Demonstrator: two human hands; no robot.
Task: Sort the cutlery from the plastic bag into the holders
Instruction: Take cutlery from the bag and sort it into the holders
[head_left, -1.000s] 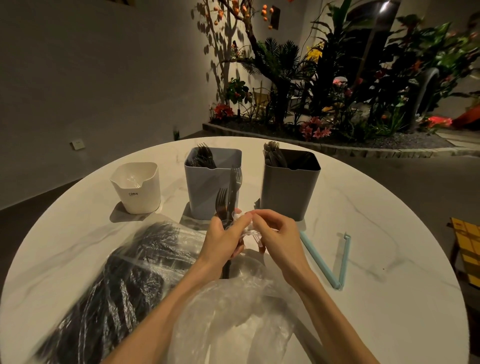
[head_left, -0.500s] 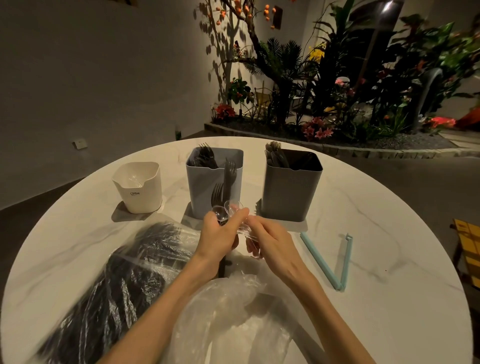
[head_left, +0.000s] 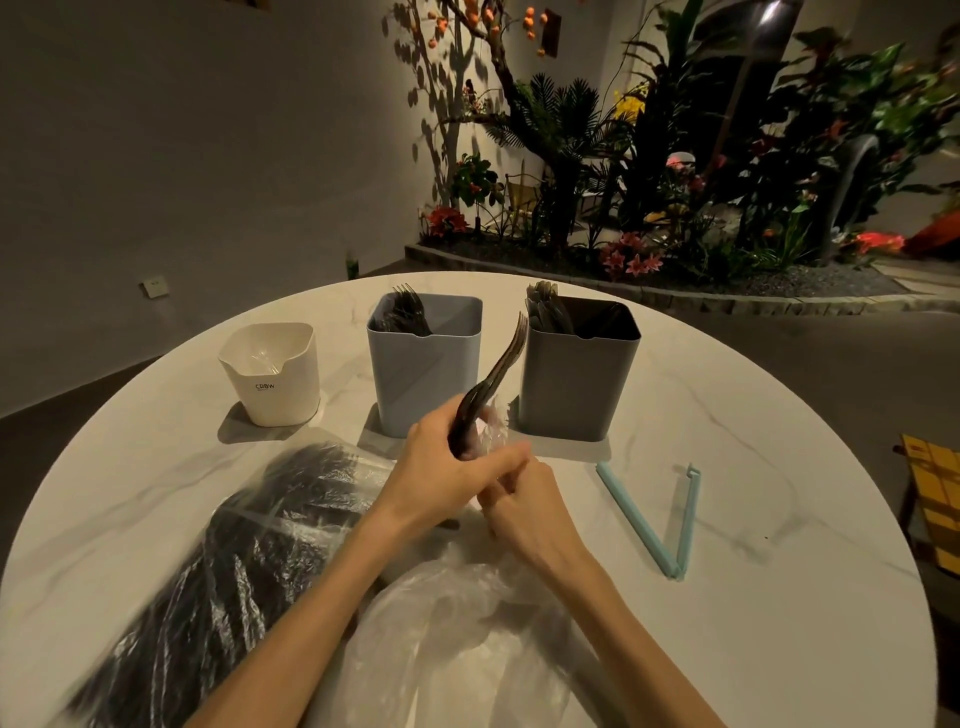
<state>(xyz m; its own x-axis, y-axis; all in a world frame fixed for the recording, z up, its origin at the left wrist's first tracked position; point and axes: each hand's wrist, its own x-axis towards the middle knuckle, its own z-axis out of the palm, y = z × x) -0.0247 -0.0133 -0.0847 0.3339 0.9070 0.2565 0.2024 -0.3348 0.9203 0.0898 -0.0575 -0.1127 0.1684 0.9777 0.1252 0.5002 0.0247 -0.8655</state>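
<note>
left hand (head_left: 441, 462) is curled round a bundle of dark forks (head_left: 491, 387), tines tilted up toward the gap between the blue holder (head_left: 423, 374) and grey holder (head_left: 571, 384). right hand (head_left: 524, 499) sits just under it, pinching clear spoons (head_left: 491, 431) i think, blurry. plastic bag (head_left: 234, 561) lies by the table's (head_left: 753, 405) near-left edge, right side open apart from a blue clip (head_left: 654, 525)

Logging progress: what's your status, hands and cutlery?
Left hand has its grip on dark forks, tines up. Right hand pinches clear plastic. Blue holder close ahead, forks already inside. Nothing in the way.
</note>
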